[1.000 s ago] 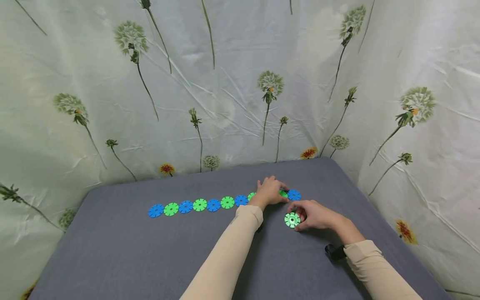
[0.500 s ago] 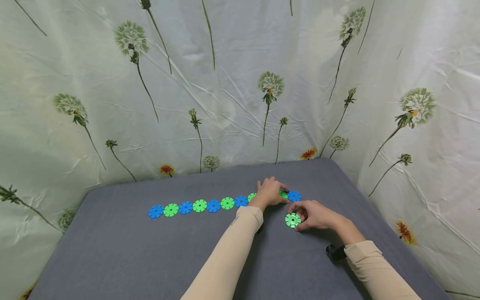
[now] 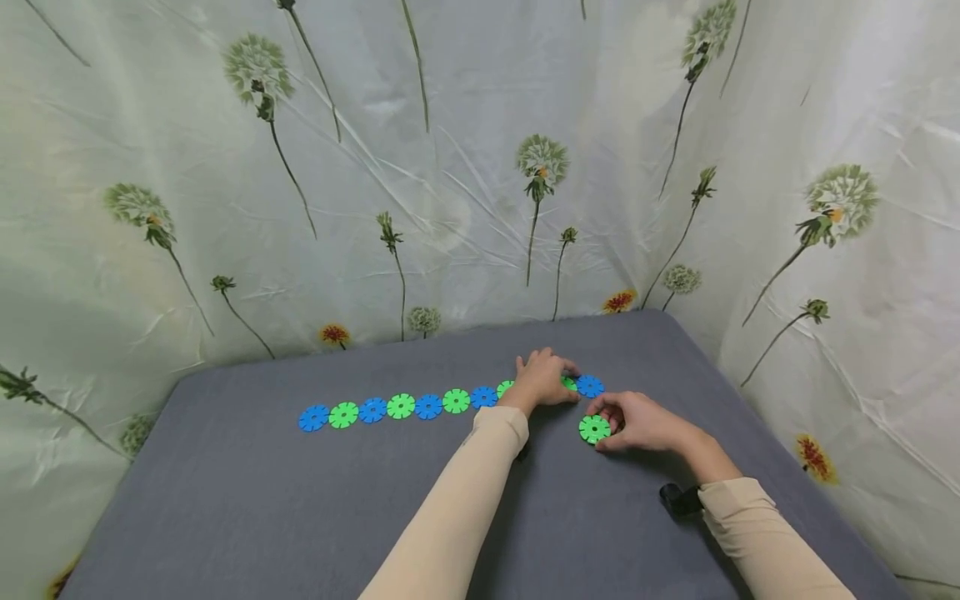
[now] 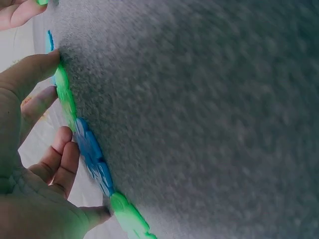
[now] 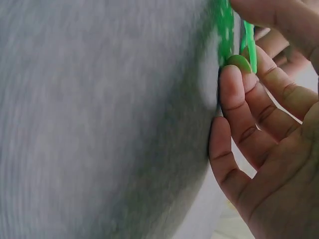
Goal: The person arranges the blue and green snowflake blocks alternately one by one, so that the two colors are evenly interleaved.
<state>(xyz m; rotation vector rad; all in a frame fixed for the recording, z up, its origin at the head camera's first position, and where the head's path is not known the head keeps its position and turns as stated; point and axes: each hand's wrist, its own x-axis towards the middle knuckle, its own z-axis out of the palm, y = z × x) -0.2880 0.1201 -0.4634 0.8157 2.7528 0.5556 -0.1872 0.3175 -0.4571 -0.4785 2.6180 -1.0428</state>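
A row of blue and green notched snowflake discs runs across the grey-covered table, alternating in colour. My left hand spreads over the row near its right end, thumb and fingertips touching the discs and hiding part of them. In the left wrist view its fingertips lie along the edges of a green disc and a blue disc. My right hand pinches a loose green snowflake disc by its edge, just in front of the blue end disc. More green plastic shows edge-on among its fingers.
The grey table cover reaches a curtain with dandelion prints at the back and right. A blue disc forms the row's left end. Dark straps sit at both wrists, a black camera showing at the right one.
My right hand has shifted slightly right with its green disc, which has tilted and lost its pale glare. The left hand stays in place on the row. The head view has shifted slightly.
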